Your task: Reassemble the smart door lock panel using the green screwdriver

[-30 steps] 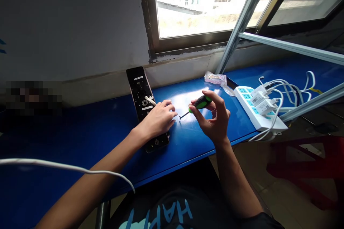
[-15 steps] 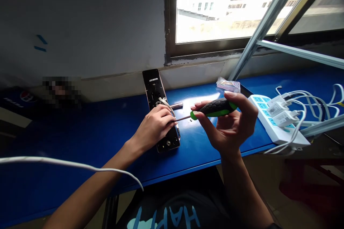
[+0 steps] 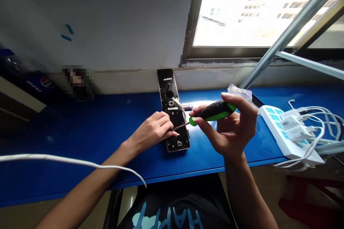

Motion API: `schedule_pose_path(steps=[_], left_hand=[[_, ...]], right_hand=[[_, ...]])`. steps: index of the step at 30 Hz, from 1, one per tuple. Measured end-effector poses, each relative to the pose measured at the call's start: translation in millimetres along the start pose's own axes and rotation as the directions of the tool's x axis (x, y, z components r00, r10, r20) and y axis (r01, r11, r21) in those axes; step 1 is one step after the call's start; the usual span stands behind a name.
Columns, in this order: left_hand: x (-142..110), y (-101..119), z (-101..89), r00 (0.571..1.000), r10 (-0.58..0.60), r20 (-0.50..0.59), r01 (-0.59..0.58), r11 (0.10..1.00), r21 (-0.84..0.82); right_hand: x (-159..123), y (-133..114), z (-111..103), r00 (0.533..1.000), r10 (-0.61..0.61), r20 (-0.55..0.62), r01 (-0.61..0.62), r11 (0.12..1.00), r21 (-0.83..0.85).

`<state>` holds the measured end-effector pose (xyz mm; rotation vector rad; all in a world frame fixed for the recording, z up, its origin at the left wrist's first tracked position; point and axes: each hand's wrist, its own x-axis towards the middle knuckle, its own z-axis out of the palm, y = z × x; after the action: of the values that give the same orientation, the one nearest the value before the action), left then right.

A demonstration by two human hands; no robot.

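Observation:
A long black lock panel point(image 3: 168, 85) with a white cable point(image 3: 179, 104) lies on the blue table, its far end near the wall. My right hand point(image 3: 231, 128) holds a screwdriver point(image 3: 215, 111) by its black and green handle, thumb and fingers round it. The thin shaft points left and slightly down over the panel. My left hand point(image 3: 153, 128) is closed at the panel's left side, its fingertips pinching the shaft near the tip. The tip itself is hidden by those fingers. A metal post point(image 3: 179, 144) stands up at the panel's near end.
To the right, a white power strip point(image 3: 288, 132) carries chargers and tangled white cables. A clear plastic packet point(image 3: 240, 92) lies by the metal frame point(image 3: 262, 62). A loose white cable point(image 3: 80, 162) crosses at the left. Behind are a Pepsi bottle point(image 3: 40, 80) and a window.
The view has shifted, so the panel and table appear farther right. My left hand and the screwdriver tip are now lower along the panel, uncovering its middle. Both hands keep their grip.

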<state>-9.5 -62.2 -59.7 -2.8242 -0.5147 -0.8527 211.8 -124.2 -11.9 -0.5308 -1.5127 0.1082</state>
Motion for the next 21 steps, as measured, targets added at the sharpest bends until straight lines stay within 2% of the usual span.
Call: schedule_pose_path(steps=[4,9,13,16,21], left_hand=[[-5.2,-0.2,0.8,0.999,-0.029,-0.017,0.028,0.999,-0.046],[-8.9,-0.7,2.0,1.000,0.022,0.003,-0.022,1.000,0.001],[-11.9,-0.2,1.8,1.000,0.002,-0.029,-0.003,1.000,-0.024],[-13.2,1.5,1.2,0.998,-0.042,-0.040,0.039,0.996,-0.075],[-13.9,4.0,1.7,0.992,-0.097,-0.075,0.090,0.992,-0.093]], right_hand=[[0.6,-0.1,4.7,0.999,0.035,0.005,-0.035,0.999,-0.002],[1.2,0.2,8.3,0.998,0.046,0.041,-0.043,0.997,-0.068],[3.8,-0.7,11.6,0.996,0.094,-0.009,-0.095,0.994,-0.056],[3.9,-0.3,13.5,0.989,0.133,-0.057,-0.138,0.985,-0.107],[0.9,2.4,15.4,0.983,0.117,-0.144,-0.143,0.972,-0.189]])
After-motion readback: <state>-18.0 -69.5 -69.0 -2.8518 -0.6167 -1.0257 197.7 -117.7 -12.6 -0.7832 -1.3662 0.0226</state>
